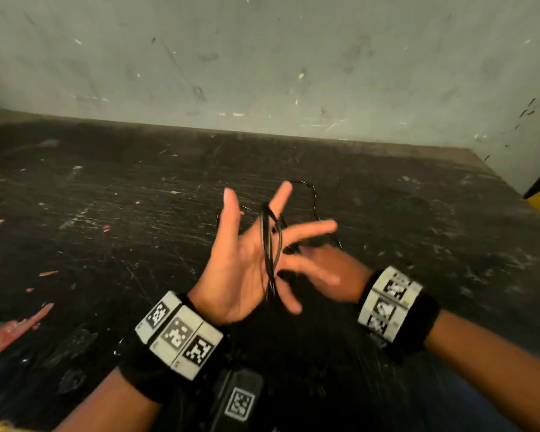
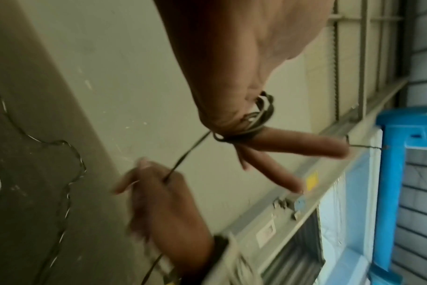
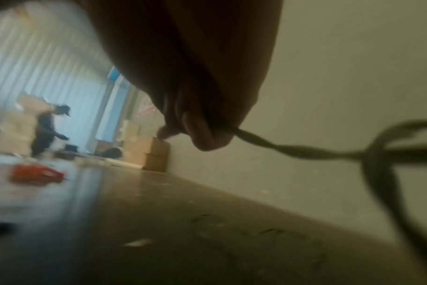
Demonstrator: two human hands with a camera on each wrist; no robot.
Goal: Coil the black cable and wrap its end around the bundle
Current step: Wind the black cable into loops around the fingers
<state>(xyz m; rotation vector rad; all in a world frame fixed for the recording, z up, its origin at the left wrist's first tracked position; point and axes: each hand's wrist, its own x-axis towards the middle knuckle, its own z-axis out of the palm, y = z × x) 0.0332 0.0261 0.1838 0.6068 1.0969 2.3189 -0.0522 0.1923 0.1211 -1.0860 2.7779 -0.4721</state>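
Observation:
My left hand point(image 1: 240, 260) is held palm up over the dark table point(image 1: 106, 213), fingers straight and spread. Several loops of the thin black cable point(image 1: 273, 244) run across its palm and pass between the fingers. In the left wrist view the loops point(image 2: 256, 119) circle the base of the fingers. Just behind it, my blurred right hand point(image 1: 325, 269) pinches a taut stretch of the cable point(image 2: 183, 160) between thumb and fingertips point(image 3: 207, 135). The loose remainder of the cable point(image 1: 314, 198) snakes over the table beyond both hands.
A scratched grey wall point(image 1: 262, 57) rises at the table's far edge. Red scraps point(image 1: 10, 332) lie at the left front. A black device with a marker point(image 1: 240, 400) sits below my wrists. In the background stand a person point(image 3: 46, 131) and cardboard boxes point(image 3: 154, 154).

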